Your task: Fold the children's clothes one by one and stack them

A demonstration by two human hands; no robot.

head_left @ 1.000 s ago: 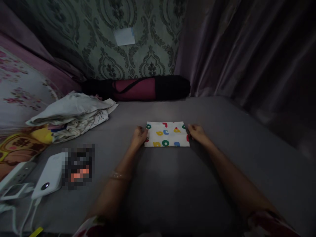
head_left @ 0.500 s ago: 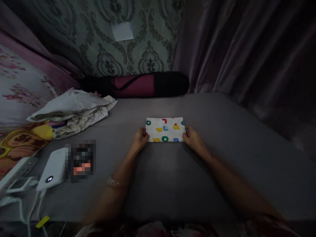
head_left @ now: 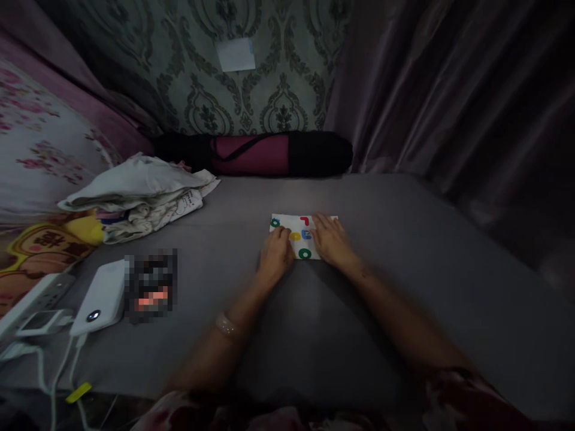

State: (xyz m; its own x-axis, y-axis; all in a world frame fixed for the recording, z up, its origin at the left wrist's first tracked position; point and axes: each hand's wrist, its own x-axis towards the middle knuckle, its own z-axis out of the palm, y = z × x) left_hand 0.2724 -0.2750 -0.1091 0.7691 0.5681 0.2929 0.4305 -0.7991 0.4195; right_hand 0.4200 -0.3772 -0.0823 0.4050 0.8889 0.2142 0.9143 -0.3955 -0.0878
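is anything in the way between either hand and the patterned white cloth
Nothing visible: the left hand and right hand lie directly over the patterned white cloth. The power bank sits apart, off to the left.

Both arms reach forward; left forearm (head_left: pixel 238 314) and right forearm (head_left: pixel 395 317) slant inward, converging. Left hand (head_left: pixel 275 254): back uppermost, fingers bent and bunched, palm hidden; grip cannot be judged. Right hand (head_left: pixel 333 242): palm down, fingers extended forward and slightly left, flatter than the left's. Hands near each other, not touching; right fingertips (head_left: pixel 318 216) reach slightly farther forward
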